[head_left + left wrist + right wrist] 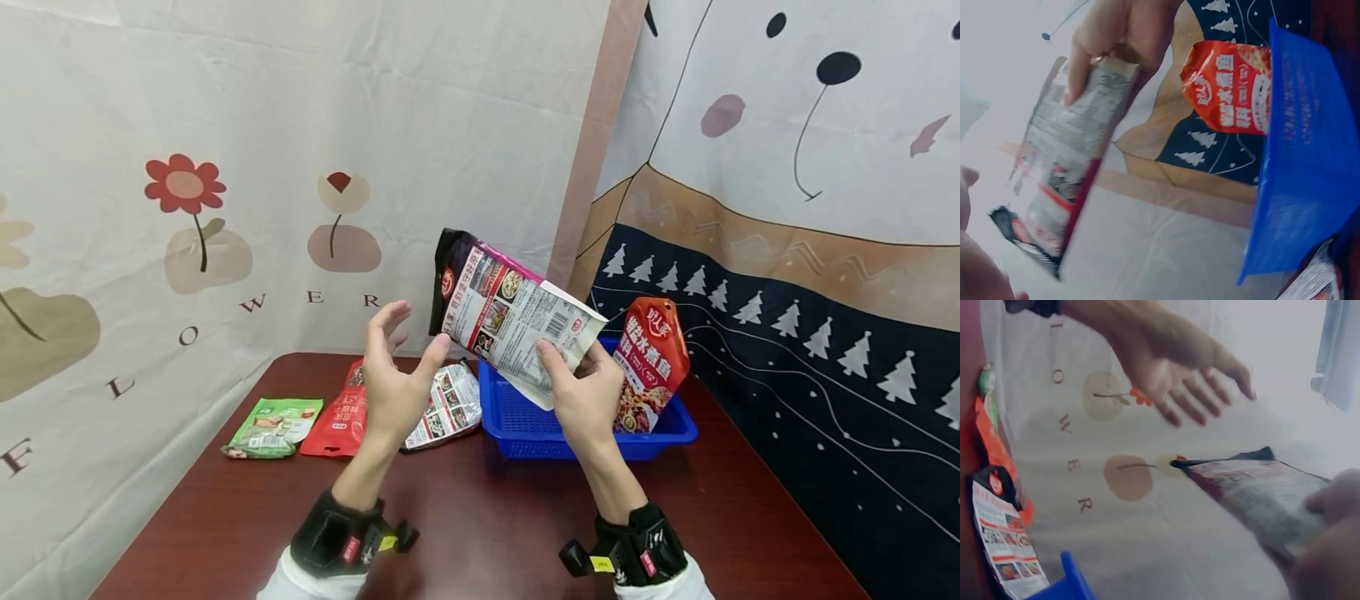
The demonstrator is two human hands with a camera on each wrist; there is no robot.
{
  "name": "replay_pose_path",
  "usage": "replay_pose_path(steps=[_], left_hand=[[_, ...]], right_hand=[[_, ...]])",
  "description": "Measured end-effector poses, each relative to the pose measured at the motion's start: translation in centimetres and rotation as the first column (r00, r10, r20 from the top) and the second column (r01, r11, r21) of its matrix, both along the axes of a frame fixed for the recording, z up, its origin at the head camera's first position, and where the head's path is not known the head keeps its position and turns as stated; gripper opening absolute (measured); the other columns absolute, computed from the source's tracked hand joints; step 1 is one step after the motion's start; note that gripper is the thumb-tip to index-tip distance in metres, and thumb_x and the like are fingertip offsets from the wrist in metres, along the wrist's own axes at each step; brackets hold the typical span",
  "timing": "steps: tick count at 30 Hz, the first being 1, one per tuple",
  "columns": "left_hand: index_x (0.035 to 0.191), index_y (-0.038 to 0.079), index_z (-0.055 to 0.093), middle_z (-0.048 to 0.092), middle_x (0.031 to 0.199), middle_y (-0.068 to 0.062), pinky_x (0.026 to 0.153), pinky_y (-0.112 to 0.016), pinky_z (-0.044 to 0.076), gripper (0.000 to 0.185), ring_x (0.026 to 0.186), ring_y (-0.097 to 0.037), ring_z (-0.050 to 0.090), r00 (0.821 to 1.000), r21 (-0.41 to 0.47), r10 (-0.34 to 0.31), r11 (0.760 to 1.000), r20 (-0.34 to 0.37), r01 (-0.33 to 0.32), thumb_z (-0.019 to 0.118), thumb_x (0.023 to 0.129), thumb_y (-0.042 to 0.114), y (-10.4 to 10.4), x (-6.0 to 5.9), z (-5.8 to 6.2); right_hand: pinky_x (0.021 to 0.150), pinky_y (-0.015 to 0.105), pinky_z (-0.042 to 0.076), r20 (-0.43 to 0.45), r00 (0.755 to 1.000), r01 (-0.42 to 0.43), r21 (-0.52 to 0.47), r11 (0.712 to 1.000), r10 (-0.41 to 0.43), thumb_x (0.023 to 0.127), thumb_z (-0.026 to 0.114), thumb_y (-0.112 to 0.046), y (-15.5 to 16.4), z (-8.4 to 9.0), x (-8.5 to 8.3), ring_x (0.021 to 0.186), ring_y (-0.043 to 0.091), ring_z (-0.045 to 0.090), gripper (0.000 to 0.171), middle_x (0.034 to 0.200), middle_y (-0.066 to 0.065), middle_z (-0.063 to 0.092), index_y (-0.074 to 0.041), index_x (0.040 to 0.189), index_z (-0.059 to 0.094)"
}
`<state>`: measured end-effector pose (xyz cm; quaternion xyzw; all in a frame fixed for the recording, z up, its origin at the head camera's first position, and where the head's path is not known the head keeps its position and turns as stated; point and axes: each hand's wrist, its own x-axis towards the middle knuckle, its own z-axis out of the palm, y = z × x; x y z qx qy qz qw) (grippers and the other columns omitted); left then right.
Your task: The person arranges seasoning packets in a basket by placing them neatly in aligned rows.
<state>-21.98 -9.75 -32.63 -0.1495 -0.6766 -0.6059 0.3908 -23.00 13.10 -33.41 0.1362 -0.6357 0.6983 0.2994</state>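
My right hand (588, 396) pinches the lower right end of a black-and-white seasoning packet (510, 321), its printed back facing me. The packet is held up at a slant, above the blue basket (525, 446). To its left, my left hand (397, 379) is raised with fingers spread and holds nothing; in the right wrist view a gap shows between that hand (1172, 369) and the packet (1254, 487). A red seasoning packet (651, 362) stands upright in the basket, behind my right hand.
Left of the basket on the dark red table (480, 517) lie a green packet (273, 427), a red packet (337, 421) and a black-and-white packet (450, 404). Printed cloths (450, 100) hang behind the table and along its right side.
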Motion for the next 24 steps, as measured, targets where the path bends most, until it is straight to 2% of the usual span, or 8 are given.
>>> replay_pose_path(steps=[3, 6, 9, 12, 15, 17, 19, 24], left_hand=[[0.154, 0.027, 0.037, 0.046, 0.153, 0.007, 0.121, -0.043, 0.041, 0.075, 0.145, -0.011, 0.046, 0.993, 0.174, -0.076, 0.983, 0.090, 0.059, 0.079, 0.091, 0.028, 0.4, -0.4, -0.4], [0.157, 0.031, 0.031, 0.039, 0.160, 0.005, 0.122, -0.041, 0.042, 0.078, 0.145, -0.013, 0.047, 0.954, 0.346, -0.249, 0.921, 0.168, 0.180, 0.077, 0.093, 0.029, 0.7, -0.7, -0.7], [0.148, 0.021, 0.040, 0.046, 0.154, -0.003, 0.122, -0.043, 0.042, 0.059, 0.139, -0.018, 0.052, 0.870, 0.491, -0.468, 0.801, 0.156, 0.343, 0.071, 0.098, 0.024, 1.3, -0.9, -0.8], [0.143, 0.012, 0.044, 0.052, 0.150, -0.009, 0.123, -0.043, 0.041, 0.046, 0.137, -0.021, 0.055, 0.777, 0.559, -0.622, 0.680, 0.097, 0.475, 0.062, 0.101, 0.018, 1.9, -0.8, -0.9], [0.149, 0.011, 0.043, 0.054, 0.152, -0.008, 0.121, -0.038, 0.044, 0.049, 0.139, -0.019, 0.056, 0.714, 0.579, -0.698, 0.606, 0.058, 0.545, 0.058, 0.102, 0.015, 2.5, -0.5, -0.9], [0.150, 0.011, 0.043, 0.055, 0.153, -0.008, 0.117, -0.036, 0.049, 0.049, 0.139, -0.019, 0.057, 0.687, 0.592, -0.725, 0.576, 0.050, 0.564, 0.058, 0.104, 0.014, 2.8, -0.4, -0.9], [0.149, 0.011, 0.045, 0.058, 0.150, -0.008, 0.113, -0.036, 0.052, 0.048, 0.136, -0.020, 0.060, 0.675, 0.611, -0.736, 0.561, 0.058, 0.559, 0.060, 0.104, 0.013, 3.0, -0.3, -0.9], [0.143, 0.011, 0.051, 0.066, 0.141, -0.010, 0.108, -0.039, 0.056, 0.045, 0.130, -0.023, 0.066, 0.691, 0.635, -0.716, 0.581, 0.102, 0.508, 0.066, 0.101, 0.012, 3.3, -0.2, -1.1]], right_hand=[[0.076, 0.037, 0.065, -0.009, 0.999, -0.034, -0.101, 0.994, 0.034, 0.089, 0.083, -0.020, -0.6, -0.1, 0.1, 0.095, 0.022, 0.080, 0.037, 0.110, 0.012, 0.080, -0.011, 0.123, 0.073], [0.078, 0.039, 0.065, -0.014, 0.997, -0.072, -0.177, 0.982, 0.070, 0.089, 0.083, -0.018, -1.1, -0.2, 0.4, 0.096, 0.024, 0.080, 0.038, 0.108, 0.009, 0.081, -0.007, 0.124, 0.071], [0.079, 0.040, 0.065, -0.022, 0.995, -0.100, -0.216, 0.971, 0.098, 0.090, 0.082, -0.017, -1.6, -0.3, 0.7, 0.096, 0.025, 0.080, 0.038, 0.107, 0.006, 0.081, -0.004, 0.124, 0.070], [0.080, 0.041, 0.065, -0.030, 0.992, -0.129, -0.231, 0.964, 0.126, 0.090, 0.081, -0.015, -2.2, -0.5, 0.9, 0.097, 0.025, 0.080, 0.039, 0.107, 0.006, 0.081, -0.003, 0.125, 0.069], [0.080, 0.041, 0.065, -0.027, 0.989, -0.146, -0.230, 0.962, 0.144, 0.090, 0.081, -0.016, -2.7, -0.6, 1.1, 0.097, 0.026, 0.080, 0.038, 0.107, 0.006, 0.081, -0.003, 0.125, 0.069], [0.080, 0.041, 0.065, -0.019, 0.988, -0.153, -0.229, 0.961, 0.153, 0.090, 0.081, -0.016, -2.9, -0.7, 1.3, 0.098, 0.026, 0.080, 0.038, 0.107, 0.006, 0.081, -0.003, 0.124, 0.069], [0.080, 0.041, 0.065, -0.014, 0.987, -0.158, -0.225, 0.961, 0.159, 0.090, 0.081, -0.016, -3.1, -0.8, 1.4, 0.098, 0.026, 0.080, 0.039, 0.107, 0.006, 0.081, -0.003, 0.125, 0.069], [0.079, 0.041, 0.065, -0.007, 0.985, -0.169, -0.209, 0.963, 0.171, 0.091, 0.080, -0.017, -3.3, -0.9, 1.5, 0.098, 0.026, 0.080, 0.038, 0.109, 0.007, 0.081, -0.004, 0.125, 0.069]])
